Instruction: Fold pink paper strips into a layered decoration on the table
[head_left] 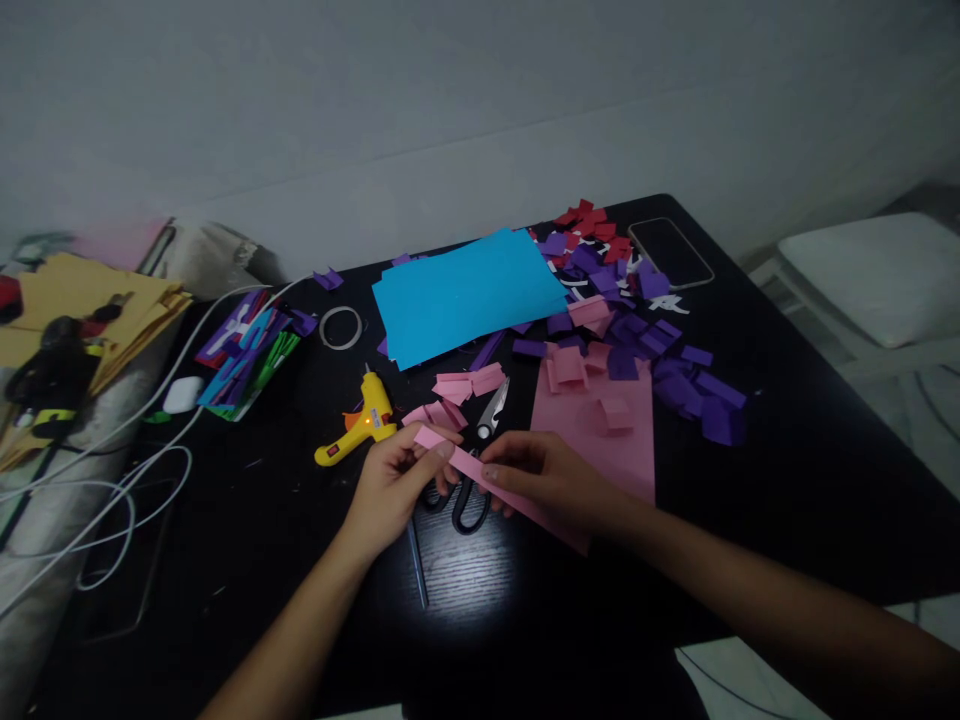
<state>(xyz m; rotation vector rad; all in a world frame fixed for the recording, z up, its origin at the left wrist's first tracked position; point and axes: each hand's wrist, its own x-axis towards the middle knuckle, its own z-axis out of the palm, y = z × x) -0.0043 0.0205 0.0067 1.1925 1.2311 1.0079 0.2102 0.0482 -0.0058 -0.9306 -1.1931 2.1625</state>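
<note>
A black table (757, 430) spreads beneath everything; take the pink strip as the centre of the clock, with 12 pointing away from the person. The blue sheets (472, 295) lie stacked at 12 o'clock. A scatter of purple pieces (660, 335) fills 2 o'clock, and a pink sheet (630, 450) lies flat between 2 and 3, with folded pink pieces on it. The left hand (397, 480) clamps the strip near its 10 o'clock end, thumb on top and fingers behind. The right hand (551, 475) pinches it farther along, thumb and fingers together on it. The yellow glue gun (373, 408) lies at 10 o'clock, beside the left hand. Scissors (484, 432) lie under the raised strip, blades toward 12. The pink strip (466, 464) itself slants from 10 to 4 o'clock. A slim pen-like stick (418, 565) lies at 7
</note>
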